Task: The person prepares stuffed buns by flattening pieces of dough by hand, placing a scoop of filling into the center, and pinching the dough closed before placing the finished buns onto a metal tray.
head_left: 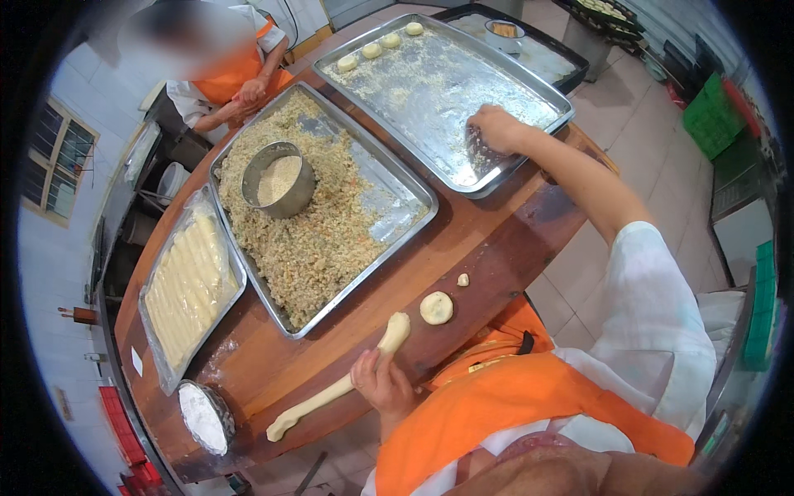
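My left hand [382,382] curls around a pale dough rope [318,405] at the near edge of the wooden table, and a thicker end of the dough sticks out beyond the fingers. To its right sit a round dough cake [436,307] and a small scrap of dough [463,280]. Stretched far forward, my right hand [496,131] reaches down into the near right part of a large metal tray [488,183]. Its fingers are bent and pressed together, and whatever they hold is hidden beneath them. Several round dough cakes [371,50] line that tray's far left edge, with pale crumbs scattered about.
A second tray [422,217] holds crumbly filling [298,264] with a metal ring-shaped pot [279,179] of pale grains standing in it. Dough strips under plastic [188,285] and a bowl of white flour [205,417] lie left. Across the table stands a person in an orange apron [240,76].
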### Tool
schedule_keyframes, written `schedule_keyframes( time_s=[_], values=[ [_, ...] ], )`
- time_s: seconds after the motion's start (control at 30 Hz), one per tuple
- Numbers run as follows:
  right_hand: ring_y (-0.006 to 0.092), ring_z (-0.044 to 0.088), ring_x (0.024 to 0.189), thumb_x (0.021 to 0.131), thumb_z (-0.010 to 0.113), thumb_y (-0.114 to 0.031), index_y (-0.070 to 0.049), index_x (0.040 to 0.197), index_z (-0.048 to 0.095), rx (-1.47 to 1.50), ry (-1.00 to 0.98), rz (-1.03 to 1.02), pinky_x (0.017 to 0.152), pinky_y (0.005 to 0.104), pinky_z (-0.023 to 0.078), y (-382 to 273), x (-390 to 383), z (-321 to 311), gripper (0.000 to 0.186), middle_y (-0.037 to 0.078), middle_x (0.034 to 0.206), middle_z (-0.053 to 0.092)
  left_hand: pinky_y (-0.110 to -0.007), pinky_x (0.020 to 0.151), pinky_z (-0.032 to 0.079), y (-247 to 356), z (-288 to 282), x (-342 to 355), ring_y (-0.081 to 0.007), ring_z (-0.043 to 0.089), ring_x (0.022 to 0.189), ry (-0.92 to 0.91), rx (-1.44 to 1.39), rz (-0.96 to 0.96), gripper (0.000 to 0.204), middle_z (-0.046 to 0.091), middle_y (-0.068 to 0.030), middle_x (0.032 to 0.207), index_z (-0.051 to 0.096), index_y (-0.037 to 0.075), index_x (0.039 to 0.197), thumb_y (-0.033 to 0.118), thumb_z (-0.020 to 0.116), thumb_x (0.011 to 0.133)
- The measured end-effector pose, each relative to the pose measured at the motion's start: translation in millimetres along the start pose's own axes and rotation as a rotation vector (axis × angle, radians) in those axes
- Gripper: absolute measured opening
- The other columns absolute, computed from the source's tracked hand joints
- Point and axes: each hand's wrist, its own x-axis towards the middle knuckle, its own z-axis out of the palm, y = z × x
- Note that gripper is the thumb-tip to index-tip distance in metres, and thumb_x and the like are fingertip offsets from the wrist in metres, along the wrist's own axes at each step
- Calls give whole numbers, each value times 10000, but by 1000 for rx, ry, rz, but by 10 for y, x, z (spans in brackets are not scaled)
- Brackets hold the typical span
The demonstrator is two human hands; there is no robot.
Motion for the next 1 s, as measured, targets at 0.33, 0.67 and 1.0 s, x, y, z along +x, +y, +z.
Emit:
schedule_keyframes(
  time_s=[0.33,0.67,1.0],
  values=[
    [391,658,950,878,560,-79,-79,1030,744,393,-11,-407,863,433,521,-40,-286,-89,239,193,1016,708,-490,1005,396,6,29,-9,-339,589,1107,6,3,8,228,629,-115,1099,699,48,1014,-28,612,818],
    [366,655,1032,798,613,-44,-68,1041,728,-169,-73,370,923,424,518,1568,-116,26,270,192,1070,684,-490,1014,391,9,41,-10,-349,581,1120,-6,-8,15,219,630,-129,1128,687,35,999,-44,599,815],
    [331,616,1045,897,538,-3,-68,1144,670,305,46,-172,925,385,493,178,-443,-119,287,147,1129,629,-479,1009,392,-8,42,-22,-342,582,1114,-7,-18,10,228,625,-125,1122,686,42,1018,-27,619,811]
  ],
)
